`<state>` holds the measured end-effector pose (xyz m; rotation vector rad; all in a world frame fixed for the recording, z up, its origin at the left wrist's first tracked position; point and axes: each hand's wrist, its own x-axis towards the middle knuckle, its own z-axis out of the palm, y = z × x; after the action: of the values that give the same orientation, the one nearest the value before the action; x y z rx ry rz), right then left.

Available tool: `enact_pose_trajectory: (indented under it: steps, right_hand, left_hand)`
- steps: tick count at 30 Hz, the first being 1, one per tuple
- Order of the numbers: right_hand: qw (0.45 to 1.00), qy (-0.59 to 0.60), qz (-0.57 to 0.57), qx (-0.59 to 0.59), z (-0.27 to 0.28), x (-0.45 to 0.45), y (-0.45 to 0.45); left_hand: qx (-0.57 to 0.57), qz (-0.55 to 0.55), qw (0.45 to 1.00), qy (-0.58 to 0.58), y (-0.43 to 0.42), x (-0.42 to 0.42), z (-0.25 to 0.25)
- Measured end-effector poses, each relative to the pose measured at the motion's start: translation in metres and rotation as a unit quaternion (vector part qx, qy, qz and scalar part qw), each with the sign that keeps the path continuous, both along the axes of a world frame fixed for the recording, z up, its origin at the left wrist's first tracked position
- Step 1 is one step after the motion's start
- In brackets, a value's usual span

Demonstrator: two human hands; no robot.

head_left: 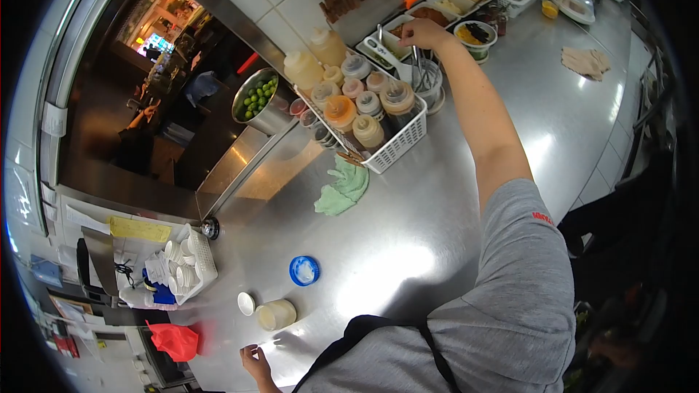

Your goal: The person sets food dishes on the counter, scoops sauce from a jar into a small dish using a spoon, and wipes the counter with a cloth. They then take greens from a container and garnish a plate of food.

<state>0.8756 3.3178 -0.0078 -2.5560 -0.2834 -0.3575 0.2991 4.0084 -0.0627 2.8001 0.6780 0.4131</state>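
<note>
So the right hand [426,33] is way out at the end of the arm, fingers bunched and pointing down, but I can't tell what, if anything, they're pinching. The utensil tub [435,81] is just below it, the bottle basket [399,147] is further down and left, and a bowl [477,51] sits near it on the right. The left hand [255,362] has its fingers curled, with a tiny pale bit [274,343] by the tips, too small to make out. Just above that hand is the jar [277,315], with a blue lid [304,271] further up.
</note>
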Motion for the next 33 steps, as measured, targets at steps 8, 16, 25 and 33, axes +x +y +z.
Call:
enact_pose_trajectory:
  steps: [8,16,25,33]
  right_hand:
    - [0.999,-0.002,-0.041,0.010,-0.014,0.065,0.049]
    - [0.966,0.237,-0.028,0.097,-0.032,0.086,0.063]
    - [0.991,-0.068,-0.042,0.111,-0.044,0.095,0.052]
    - [0.971,-0.139,-0.129,0.145,-0.039,0.080,0.049]
  left_hand:
    - [-0.005,0.043,0.999,0.004,0.003,-0.006,-0.013]
    - [-0.021,0.098,0.995,0.023,-0.004,-0.024,-0.022]
    - [-0.027,0.084,0.996,0.021,-0.006,-0.009,-0.025]
    - [-0.033,0.079,0.996,0.013,-0.004,-0.009,-0.033]
